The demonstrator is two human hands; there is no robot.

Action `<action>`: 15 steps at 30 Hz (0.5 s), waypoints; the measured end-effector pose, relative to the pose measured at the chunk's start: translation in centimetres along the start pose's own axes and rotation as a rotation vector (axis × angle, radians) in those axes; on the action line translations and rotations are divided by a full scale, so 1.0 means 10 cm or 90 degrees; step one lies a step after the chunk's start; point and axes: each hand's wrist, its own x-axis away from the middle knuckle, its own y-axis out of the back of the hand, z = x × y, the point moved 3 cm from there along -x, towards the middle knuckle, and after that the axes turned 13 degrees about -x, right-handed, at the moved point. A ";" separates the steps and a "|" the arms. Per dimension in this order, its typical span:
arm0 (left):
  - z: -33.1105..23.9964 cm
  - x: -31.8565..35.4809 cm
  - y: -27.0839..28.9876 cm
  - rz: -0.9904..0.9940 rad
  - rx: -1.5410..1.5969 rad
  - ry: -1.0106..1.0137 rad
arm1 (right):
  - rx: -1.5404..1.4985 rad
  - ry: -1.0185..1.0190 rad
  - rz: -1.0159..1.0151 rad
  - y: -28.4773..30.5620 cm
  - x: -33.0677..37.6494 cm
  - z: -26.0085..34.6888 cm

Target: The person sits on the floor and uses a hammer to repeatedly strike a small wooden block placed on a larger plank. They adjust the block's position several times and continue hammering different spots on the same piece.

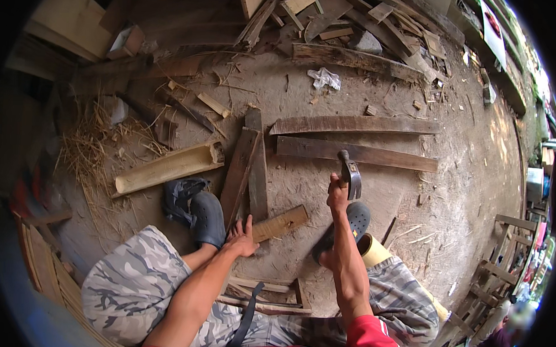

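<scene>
In my right hand (337, 193) is a claw hammer (352, 175), gripped by its handle and raised with the metal head uppermost. My left hand (243, 239) rests with spread fingers on the near end of a short light-brown board (281, 225). Just beyond those fingers, two dark planks (240, 172) lie close together, their near ends partly behind the hand. Past the hammer, two more long dark planks (356, 153) are on the dirt floor, one behind the other.
A split bamboo length (169, 167) lies left, by dry straw (96, 147) and a dark cloth (181, 197). My grey clogs (208, 219) flank the work. Scrap wood (371, 29) is heaped at the back; a wooden frame (266, 306) lies near my lap. Another person appears far right.
</scene>
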 end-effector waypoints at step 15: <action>0.00 -0.04 0.00 -0.034 -0.005 -0.024 | 0.320 -0.199 0.183 -0.04 1.95 1.69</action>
